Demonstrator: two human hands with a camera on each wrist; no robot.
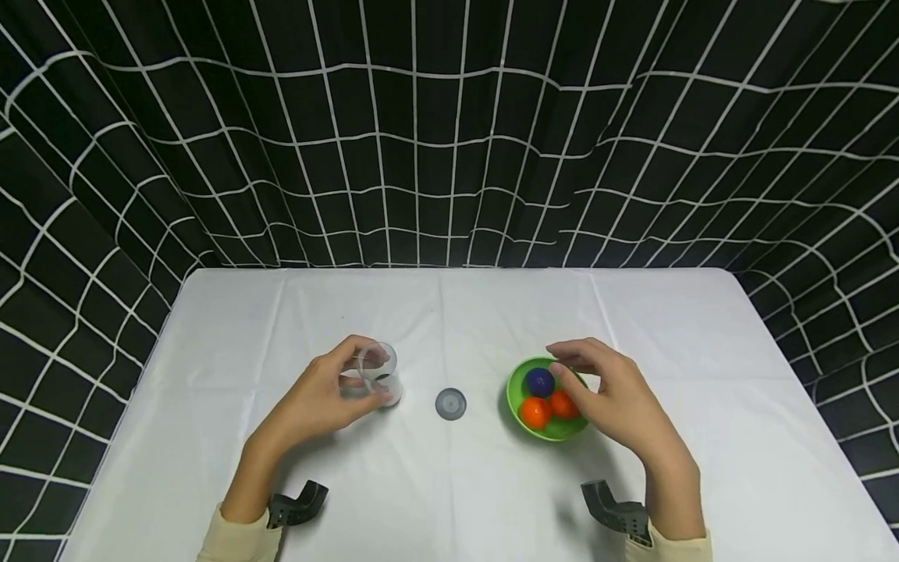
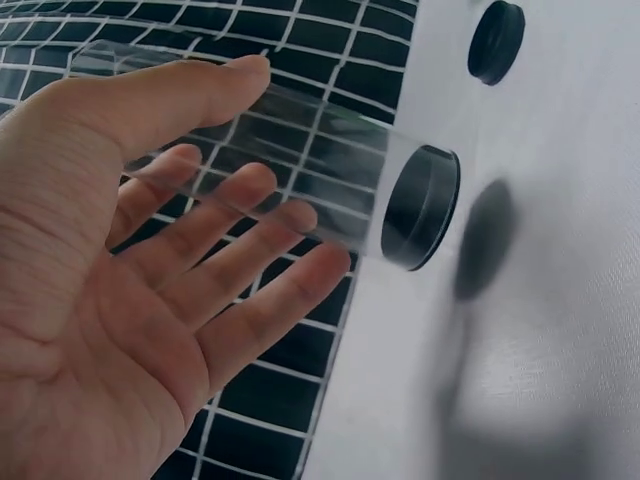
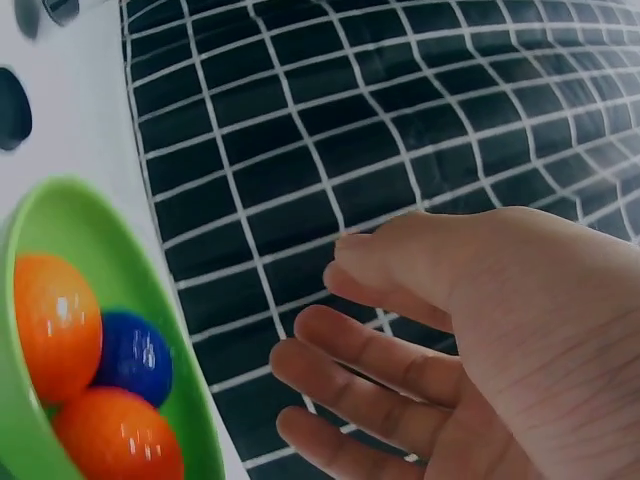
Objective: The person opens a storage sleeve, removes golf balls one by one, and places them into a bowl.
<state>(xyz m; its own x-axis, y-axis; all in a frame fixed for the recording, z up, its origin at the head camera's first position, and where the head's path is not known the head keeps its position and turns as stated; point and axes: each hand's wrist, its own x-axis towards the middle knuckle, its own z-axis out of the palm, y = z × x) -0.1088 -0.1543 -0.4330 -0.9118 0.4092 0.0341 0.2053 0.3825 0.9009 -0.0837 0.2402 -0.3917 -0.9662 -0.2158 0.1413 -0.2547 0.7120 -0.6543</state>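
Note:
My left hand [image 1: 326, 398] holds a clear plastic cylinder [image 2: 335, 175] between thumb and fingers. Its dark grey bottom end [image 2: 420, 210] stays a little off the table, with a shadow beside it. A round grey cap [image 1: 450, 404] lies on the table to the right of the cylinder. Over the right edge of a green bowl [image 1: 551, 432] hovers my right hand [image 1: 621, 402], its fingers loosely bent with nothing between them. The bowl contains a blue ball [image 1: 539, 382] and two orange balls, one at the front [image 1: 534, 414] and one partly behind the thumb [image 1: 563, 404].
A white cloth covers the table [image 1: 442, 492]. Black curtains with a white grid [image 1: 435, 140] rise behind the table and along both sides. Dark wrist mounts [image 1: 298, 505] project inward from both forearms.

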